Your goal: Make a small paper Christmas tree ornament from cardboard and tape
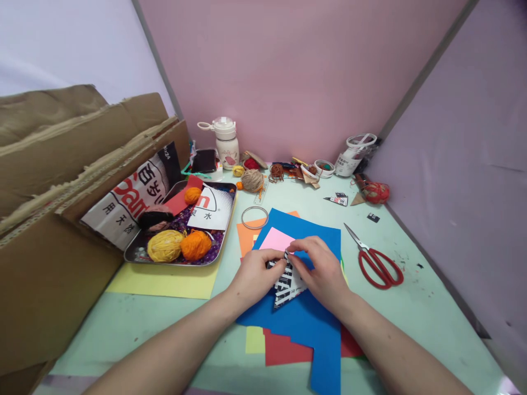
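Note:
Both of my hands meet over a blue paper sheet [307, 318] near the table's middle. My left hand [254, 274] and my right hand [323, 271] pinch a small black-and-white striped piece of paper [288, 285] between their fingertips, holding it just above the blue sheet. A pink square [275, 239] lies on the blue sheet just beyond my fingers. Orange [247, 236], red [284, 348] and yellow [254, 340] sheets stick out from under the blue one.
Red-handled scissors [376, 263] lie to the right. A metal tray [140, 253] with yarn balls stands at the left on a yellow sheet [164, 281], beside cardboard boxes [53, 219]. A tape ring [254, 217], twine ball [252, 180], bottle [226, 144] and jar [354, 153] sit at the back.

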### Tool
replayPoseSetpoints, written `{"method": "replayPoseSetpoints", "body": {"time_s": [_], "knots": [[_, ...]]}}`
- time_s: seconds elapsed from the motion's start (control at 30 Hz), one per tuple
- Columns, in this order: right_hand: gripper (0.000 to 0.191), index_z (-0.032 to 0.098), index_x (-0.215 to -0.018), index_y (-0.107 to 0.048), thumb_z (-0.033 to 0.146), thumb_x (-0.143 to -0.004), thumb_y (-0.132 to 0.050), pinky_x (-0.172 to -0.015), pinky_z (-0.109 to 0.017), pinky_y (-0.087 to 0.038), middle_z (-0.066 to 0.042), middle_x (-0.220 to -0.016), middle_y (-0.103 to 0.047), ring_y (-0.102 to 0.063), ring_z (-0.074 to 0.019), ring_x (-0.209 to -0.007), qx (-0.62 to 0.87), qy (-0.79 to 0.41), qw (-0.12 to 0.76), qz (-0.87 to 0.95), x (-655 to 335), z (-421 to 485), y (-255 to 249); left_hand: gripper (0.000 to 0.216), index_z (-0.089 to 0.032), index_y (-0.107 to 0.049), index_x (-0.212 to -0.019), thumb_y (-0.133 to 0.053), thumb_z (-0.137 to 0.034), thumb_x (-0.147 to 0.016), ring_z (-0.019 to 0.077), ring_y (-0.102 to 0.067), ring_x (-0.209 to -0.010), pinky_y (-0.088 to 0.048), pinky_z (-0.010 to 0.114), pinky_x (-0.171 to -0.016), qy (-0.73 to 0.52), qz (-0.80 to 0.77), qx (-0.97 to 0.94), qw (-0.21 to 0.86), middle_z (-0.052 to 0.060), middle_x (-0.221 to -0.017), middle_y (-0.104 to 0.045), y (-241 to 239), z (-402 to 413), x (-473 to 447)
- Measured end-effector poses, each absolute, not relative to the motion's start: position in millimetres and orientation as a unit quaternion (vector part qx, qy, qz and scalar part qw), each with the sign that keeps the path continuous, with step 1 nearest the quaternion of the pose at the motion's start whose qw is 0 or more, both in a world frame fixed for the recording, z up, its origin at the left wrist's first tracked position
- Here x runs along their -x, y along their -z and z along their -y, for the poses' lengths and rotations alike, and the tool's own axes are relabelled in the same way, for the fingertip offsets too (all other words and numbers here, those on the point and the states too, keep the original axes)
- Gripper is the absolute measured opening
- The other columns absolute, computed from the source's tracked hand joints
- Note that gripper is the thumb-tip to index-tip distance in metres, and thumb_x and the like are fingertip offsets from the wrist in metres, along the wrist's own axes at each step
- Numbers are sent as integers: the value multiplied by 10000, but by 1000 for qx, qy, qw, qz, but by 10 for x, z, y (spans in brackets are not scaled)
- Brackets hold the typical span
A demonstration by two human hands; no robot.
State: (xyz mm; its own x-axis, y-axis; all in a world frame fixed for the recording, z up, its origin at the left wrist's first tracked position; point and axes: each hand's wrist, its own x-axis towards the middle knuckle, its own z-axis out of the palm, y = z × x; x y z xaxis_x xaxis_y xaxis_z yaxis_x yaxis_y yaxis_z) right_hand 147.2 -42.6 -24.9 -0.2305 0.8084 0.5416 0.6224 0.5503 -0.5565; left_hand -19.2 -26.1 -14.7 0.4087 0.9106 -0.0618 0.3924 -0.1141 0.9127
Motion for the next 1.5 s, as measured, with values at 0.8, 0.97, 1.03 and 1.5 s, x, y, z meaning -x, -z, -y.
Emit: {"method": "replayPoseSetpoints", "body": {"time_s": [0.8, 0.97, 1.03, 1.5], "knots": [[254, 230, -994, -503, 294, -791, -640, -647, -257, -452, 6, -809, -607, -576, -132, -738, 474, -500, 462, 558, -1493, 404, 164, 286, -147, -555, -604, -566, -372, -781, 96, -443, -577, -352, 205, -559, -417, -486, -526, 560, -32, -571, -493, 119, 185, 228], [293, 211, -941, -517, 339, -741, -687, -603, -244, -455, 3, -793, -597, -570, -127, -688, 481, -535, 499, 482, -1523, 345, 183, 405, -138, -636, -746, -507, -517, -806, 135, -558, -662, -432, 243, -612, -408, -453, -436, 662, 33, -723, -633, 96, 152, 223], [320, 204, -937, -520, 354, -722, -703, -597, -244, -460, -3, -805, -596, -574, -130, -693, 489, -532, 526, 449, -1534, 325, 207, 412, -144, -654, -923, -543, -518, -790, 158, -601, -726, -471, 273, -640, -386, -419, -397, 720, 63, -832, -670, 91, 156, 219], [139, 231, -973, -564, 262, -838, -563, -783, -343, -459, -49, -972, -604, -550, -187, -888, 540, -212, 499, 643, -1492, 448, 157, 275, -151, -688, -985, -617, -275, -750, 154, -625, -735, -485, 248, -658, -343, -450, -515, 644, 51, -866, -708, 74, 229, 196]]}}
